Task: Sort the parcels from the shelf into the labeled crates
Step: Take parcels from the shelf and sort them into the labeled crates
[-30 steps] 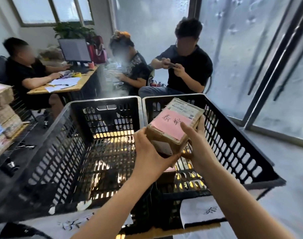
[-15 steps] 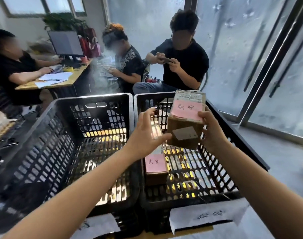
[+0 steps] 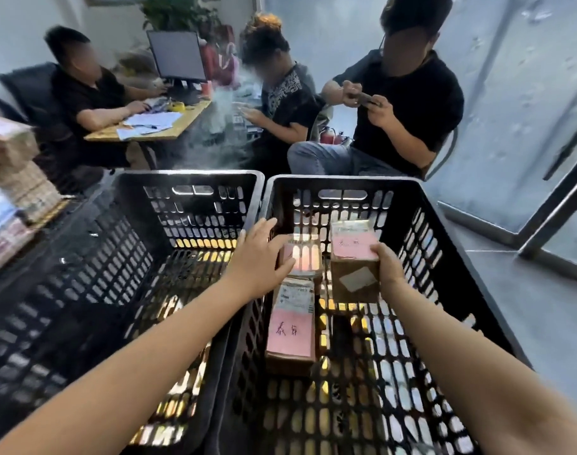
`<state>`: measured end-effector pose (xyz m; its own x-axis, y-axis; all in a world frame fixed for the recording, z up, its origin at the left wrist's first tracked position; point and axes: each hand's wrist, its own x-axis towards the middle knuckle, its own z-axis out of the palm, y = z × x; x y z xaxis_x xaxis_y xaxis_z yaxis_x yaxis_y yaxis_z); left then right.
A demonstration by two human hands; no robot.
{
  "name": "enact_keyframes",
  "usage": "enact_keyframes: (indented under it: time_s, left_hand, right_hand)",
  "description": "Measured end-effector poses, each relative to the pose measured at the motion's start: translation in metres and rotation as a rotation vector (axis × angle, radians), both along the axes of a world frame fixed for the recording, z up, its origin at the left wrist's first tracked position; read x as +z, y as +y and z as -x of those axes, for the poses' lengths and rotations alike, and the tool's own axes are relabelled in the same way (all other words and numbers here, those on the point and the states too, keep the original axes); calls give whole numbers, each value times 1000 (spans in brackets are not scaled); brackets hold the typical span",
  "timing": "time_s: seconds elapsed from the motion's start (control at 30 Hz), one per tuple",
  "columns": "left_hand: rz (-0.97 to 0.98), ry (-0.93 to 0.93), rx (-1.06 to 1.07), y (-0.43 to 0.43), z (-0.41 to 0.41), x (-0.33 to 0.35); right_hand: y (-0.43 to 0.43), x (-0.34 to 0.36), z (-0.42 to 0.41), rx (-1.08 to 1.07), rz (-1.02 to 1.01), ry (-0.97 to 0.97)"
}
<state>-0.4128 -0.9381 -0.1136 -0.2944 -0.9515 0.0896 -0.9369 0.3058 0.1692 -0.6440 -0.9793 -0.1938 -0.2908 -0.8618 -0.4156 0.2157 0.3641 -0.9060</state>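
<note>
Two black slotted crates stand side by side, the left crate [image 3: 182, 182] and the right crate [image 3: 421, 205]. My right hand [image 3: 390, 267] holds a brown cardboard parcel [image 3: 352, 261] with a pink label low inside the right crate. My left hand [image 3: 259, 257] hovers with spread fingers over the wall between the crates, holding nothing. Two more pink-labelled parcels lie on the right crate's floor: a near parcel [image 3: 292, 326] and a far parcel [image 3: 303, 257] partly behind my left hand.
Stacked parcels [image 3: 8, 192] sit on a shelf at the far left. Three seated people are beyond the crates, two by a desk [image 3: 155, 133] with a monitor [image 3: 177, 55]. Glass doors [image 3: 526, 126] stand to the right.
The parcel has gone down from above the right crate's rim to inside it, in my right hand alone. My left hand let go and moved left. The camera tilted down.
</note>
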Motion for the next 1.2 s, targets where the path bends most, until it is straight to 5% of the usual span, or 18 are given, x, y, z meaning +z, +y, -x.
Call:
enact_keyframes:
  time_s: [0.17, 0.3, 0.47, 0.77, 0.93, 1.03, 1.2]
  left_hand:
    - [30, 112, 36, 3, -4, 1]
    - [18, -2, 5, 2, -1, 2]
    - [-50, -159, -18, 1, 0, -2]
    - [-67, -145, -22, 1, 0, -2]
    - [-65, -101, -23, 2, -1, -1]
    - [-65, -80, -23, 2, -1, -1]
    - [-52, -86, -25, 1, -2, -2]
  right_hand:
    - [-36, -35, -4, -72, -16, 115]
    - [-44, -41, -6, -47, 3, 219]
    - [-43, -66, -6, 139, -2, 363]
    - [-46, -52, 3, 399, -80, 533]
    - [-37, -42, 2, 510, 100, 851]
    - [-29, -41, -6, 710, 37, 1061]
    - [-32, -39, -14, 720, -46, 1251]
